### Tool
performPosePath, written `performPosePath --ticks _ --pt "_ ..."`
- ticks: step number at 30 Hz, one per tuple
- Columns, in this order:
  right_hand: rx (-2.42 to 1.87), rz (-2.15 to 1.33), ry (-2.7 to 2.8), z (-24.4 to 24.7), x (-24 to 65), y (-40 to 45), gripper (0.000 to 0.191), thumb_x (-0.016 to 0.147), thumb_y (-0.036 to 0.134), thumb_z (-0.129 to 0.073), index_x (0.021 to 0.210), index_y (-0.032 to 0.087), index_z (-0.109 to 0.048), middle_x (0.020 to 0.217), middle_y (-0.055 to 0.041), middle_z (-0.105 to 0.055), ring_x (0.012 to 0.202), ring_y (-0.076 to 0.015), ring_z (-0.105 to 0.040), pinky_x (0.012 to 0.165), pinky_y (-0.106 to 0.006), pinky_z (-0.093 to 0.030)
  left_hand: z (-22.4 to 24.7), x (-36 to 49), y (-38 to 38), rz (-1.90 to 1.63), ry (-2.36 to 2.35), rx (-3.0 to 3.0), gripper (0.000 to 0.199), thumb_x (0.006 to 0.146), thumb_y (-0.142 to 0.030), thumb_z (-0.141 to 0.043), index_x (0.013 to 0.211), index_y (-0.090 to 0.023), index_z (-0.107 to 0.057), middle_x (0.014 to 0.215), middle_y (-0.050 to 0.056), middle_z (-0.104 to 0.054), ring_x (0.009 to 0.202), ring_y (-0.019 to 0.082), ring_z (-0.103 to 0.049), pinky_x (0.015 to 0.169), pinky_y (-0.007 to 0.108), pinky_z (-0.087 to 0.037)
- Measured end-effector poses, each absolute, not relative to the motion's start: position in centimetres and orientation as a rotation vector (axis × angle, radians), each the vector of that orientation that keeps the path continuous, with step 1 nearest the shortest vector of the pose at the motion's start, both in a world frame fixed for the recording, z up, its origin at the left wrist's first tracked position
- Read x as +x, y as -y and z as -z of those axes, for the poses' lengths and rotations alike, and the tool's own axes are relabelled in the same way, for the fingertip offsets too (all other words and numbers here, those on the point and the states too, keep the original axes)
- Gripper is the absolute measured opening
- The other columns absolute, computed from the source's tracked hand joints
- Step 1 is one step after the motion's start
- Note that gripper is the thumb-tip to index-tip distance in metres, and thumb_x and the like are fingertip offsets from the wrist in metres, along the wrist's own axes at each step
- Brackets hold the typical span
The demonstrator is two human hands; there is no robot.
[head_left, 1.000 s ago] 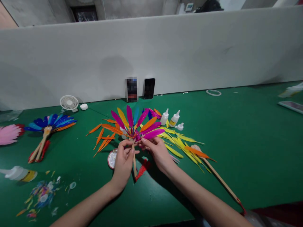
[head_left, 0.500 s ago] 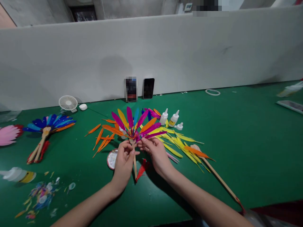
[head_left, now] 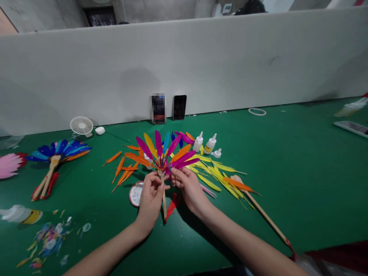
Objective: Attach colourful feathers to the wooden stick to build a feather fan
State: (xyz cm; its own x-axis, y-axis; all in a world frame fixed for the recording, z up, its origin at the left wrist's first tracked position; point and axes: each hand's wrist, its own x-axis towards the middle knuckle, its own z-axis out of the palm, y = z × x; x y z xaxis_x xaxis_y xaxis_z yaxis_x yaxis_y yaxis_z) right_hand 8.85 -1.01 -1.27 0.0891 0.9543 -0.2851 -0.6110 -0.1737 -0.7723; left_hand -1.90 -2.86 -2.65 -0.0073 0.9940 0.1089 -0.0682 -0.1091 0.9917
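Closest to me, just below my hands, a red tassel (head_left: 171,207) is dangling by the handle (head_left: 164,202). Over the green tabletop (head_left: 287,161), my left hand (head_left: 151,201) is pinching the feather fan (head_left: 159,147) by that pale wood, while my right hand (head_left: 192,189) is pinching the lowest magenta feather (head_left: 189,162) near its base. Beyond my fingertips, the fan is spreading in magenta, orange, yellow and blue. Compared with half a second ago, that lowest plume is showing a broader face.

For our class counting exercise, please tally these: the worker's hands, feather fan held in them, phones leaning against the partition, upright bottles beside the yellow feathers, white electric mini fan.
Hands: 2
Held feather fan: 1
Leaning phones: 2
Upright bottles: 2
Mini fan: 1
Total: 8
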Motion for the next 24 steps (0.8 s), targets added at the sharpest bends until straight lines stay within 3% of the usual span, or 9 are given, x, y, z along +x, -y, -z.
performPosePath --ticks 7,24 --pt "-0.968 -1.451 0.488 1.25 8.9 1.03 0.023 0.052 0.026 -0.071 0.052 0.017 -0.05 0.044 0.0072 -0.049 0.042 -0.0054 -0.042 0.043 -0.019 -0.032 2.62 -2.01 2.95 -1.301 -1.122 1.225 0.016 0.071 -0.029 -0.058 0.073 -0.019 -0.046 0.097 0.003 -0.044 0.078 0.014 -0.057 0.074 0.034 -0.052" --pt "-0.948 -1.545 0.337 1.03 8.75 1.06 0.028 0.045 0.027 -0.074 0.05 0.016 -0.048 0.043 0.0072 -0.051 0.042 -0.0042 -0.044 0.044 -0.017 -0.035 3.06 -2.02 2.86 -1.317 -1.113 1.248 0.015 0.072 -0.028 -0.057 0.074 -0.019 -0.046 0.096 0.002 -0.044 0.079 0.014 -0.059 0.073 0.034 -0.053"
